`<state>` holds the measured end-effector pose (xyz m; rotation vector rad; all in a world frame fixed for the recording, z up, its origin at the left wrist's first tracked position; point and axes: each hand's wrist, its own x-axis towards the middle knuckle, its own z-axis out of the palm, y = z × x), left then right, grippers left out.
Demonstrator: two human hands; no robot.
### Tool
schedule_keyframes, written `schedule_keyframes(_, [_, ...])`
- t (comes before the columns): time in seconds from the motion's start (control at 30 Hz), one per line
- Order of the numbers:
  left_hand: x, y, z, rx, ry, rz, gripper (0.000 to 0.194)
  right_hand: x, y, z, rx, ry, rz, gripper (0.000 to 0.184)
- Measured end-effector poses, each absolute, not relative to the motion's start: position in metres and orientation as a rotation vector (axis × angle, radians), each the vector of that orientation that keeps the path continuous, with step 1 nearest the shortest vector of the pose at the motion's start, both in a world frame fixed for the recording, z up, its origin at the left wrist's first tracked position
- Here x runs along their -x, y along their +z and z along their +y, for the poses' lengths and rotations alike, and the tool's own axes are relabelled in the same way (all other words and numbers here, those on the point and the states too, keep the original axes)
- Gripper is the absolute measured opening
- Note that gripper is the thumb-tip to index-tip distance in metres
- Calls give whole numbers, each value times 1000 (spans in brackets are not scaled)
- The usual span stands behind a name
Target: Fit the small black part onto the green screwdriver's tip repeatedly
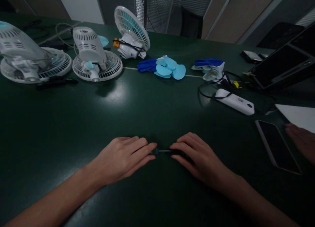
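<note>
In front of me, low over the dark green table, a small screwdriver (164,151) lies sideways between my hands. Its thin metal shaft shows in the gap, with a dark teal part at the left and a black part at the right. My left hand (128,158) is closed, fingertips pinching the teal end. The fingers of my right hand (197,154) are pinched around the black end. Most of both ends is hidden under the fingers, so I cannot tell which is the handle.
White fans (97,53) stand and lie along the back left, near dark tools (56,82). Light blue fan blades (170,68) and blue gloves (147,65) lie behind. At right are a white power bank-like device (235,101), a phone (278,146) and another person's hand (301,140).
</note>
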<state>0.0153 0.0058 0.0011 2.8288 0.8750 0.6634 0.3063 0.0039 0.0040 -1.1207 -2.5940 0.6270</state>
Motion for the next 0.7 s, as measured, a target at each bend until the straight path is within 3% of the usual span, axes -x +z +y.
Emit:
schedule_keyframes(0.3, [-13, -1, 4, -2816, 652, 884, 32, -404, -13, 67, 1517, 165, -2487, 31])
schedule_keyframes(0.43, [-12, -2, 4, -2803, 652, 888, 32, -445, -14, 86, 1795, -38, -2287, 43])
schedule_keyframes(0.7, [-12, -3, 5, -2799, 677, 897, 32, -473, -10, 86, 2179, 106, -1960, 69])
